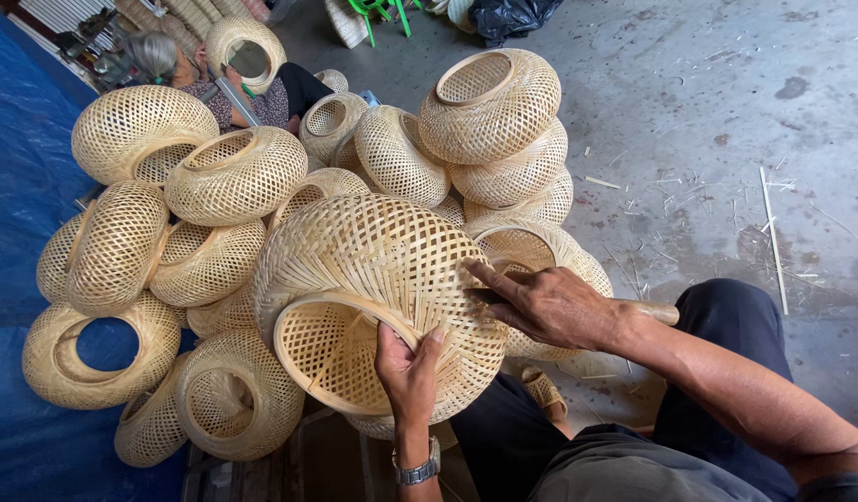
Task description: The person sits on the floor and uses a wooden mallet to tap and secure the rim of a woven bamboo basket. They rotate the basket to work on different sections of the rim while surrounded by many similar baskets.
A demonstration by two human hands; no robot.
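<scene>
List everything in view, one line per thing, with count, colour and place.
Woven basket in hand: one, pale straw, centre, opening toward the camera.
Other woven baskets: over a dozen, pale straw, piled left and behind.
Blue tarp: one, blue, left edge.
Concrete floor: grey, right, strewn with thin splinters.
Seated person: one, top left, holding a basket.
Green frame: one, top edge.
Black bag: one, top.
Wristwatch: one, silver, left wrist.
Left hand: grips the basket rim.
Right hand: fingers press the basket wall.

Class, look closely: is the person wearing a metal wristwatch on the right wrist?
No: the silver metal wristwatch sits on the left wrist, below the left hand gripping the woven bamboo basket; the right wrist is bare.
</scene>
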